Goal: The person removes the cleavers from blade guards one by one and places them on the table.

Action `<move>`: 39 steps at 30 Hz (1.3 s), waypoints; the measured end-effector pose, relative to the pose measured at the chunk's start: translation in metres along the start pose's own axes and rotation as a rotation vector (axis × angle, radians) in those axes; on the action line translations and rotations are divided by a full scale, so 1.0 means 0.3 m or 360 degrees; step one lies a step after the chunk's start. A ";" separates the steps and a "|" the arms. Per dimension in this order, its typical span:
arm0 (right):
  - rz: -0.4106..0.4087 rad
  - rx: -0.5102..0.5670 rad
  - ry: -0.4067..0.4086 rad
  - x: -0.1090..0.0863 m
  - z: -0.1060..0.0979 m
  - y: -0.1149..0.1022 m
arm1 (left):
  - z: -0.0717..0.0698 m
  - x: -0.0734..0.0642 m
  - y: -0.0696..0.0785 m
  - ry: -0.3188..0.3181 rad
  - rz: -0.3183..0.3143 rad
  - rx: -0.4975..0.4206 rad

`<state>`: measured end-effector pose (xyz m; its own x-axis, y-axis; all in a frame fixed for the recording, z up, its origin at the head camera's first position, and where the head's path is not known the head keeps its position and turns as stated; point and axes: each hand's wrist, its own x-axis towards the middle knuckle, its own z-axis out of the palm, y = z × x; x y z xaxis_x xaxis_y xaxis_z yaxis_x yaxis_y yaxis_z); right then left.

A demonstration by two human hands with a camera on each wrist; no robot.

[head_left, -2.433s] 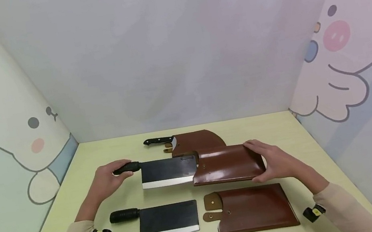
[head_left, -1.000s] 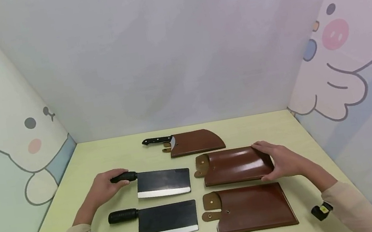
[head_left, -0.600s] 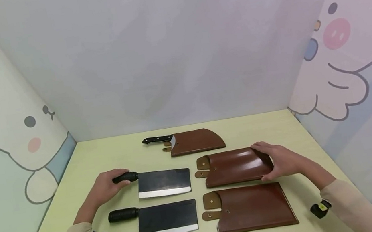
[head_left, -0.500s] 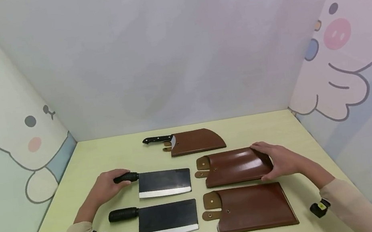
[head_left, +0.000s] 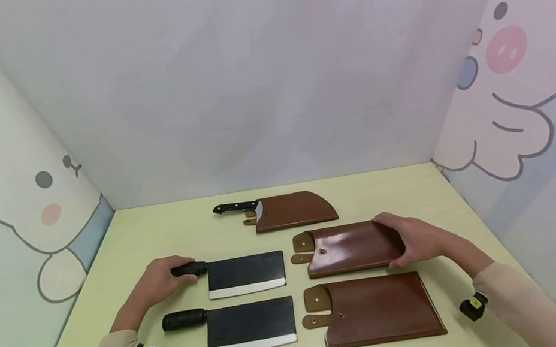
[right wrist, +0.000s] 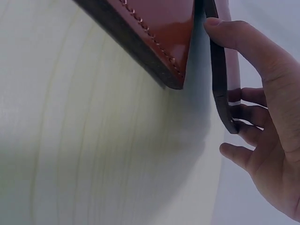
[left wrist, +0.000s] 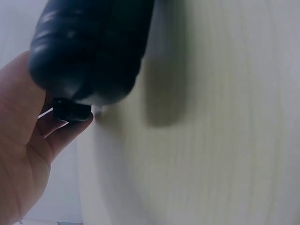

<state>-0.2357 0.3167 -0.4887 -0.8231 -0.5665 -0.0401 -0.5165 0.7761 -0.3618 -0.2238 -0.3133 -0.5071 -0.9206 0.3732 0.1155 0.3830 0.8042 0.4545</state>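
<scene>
My left hand point(head_left: 163, 278) pinches the black handle of a cleaver point(head_left: 246, 274), whose dark blade lies low over the table, its pale edge toward me. My right hand point(head_left: 419, 237) grips the far-right end of a brown leather sheath point(head_left: 352, 246), thumb on the near side and fingers on the far side. A gap separates the blade tip from this sheath's tabs. In the left wrist view, the held handle point(left wrist: 71, 110) shows behind the bigger-looking handle of the nearer cleaver point(left wrist: 91, 51). The held sheath's edge point(right wrist: 219, 70) stands between thumb and fingers in the right wrist view.
A second cleaver point(head_left: 250, 326) lies nearest me, left of a second brown sheath point(head_left: 381, 310) with two tabs. Farther back rests a brown sheath point(head_left: 292, 210) with a riveted black-handled knife point(head_left: 236, 207) inside. Walls enclose the pale table point(head_left: 167, 233) at the back and sides.
Earlier the raised cleaver's blade met the sheath's mouth. Both have since come down toward the table and apart, still in my hands. Over the last half second, the sheath has tilted slightly.
</scene>
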 end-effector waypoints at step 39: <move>0.0095 -0.0015 0.0076 0.055 -0.070 -0.013 | -0.086 0.079 0.096 0.0025 -0.0125 0.0052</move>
<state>-0.2522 0.3103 -0.4684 -0.8628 -0.5052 -0.0169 -0.4679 0.8110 -0.3512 -0.2365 -0.2931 -0.4685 -0.9489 0.3012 0.0943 0.3115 0.8456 0.4336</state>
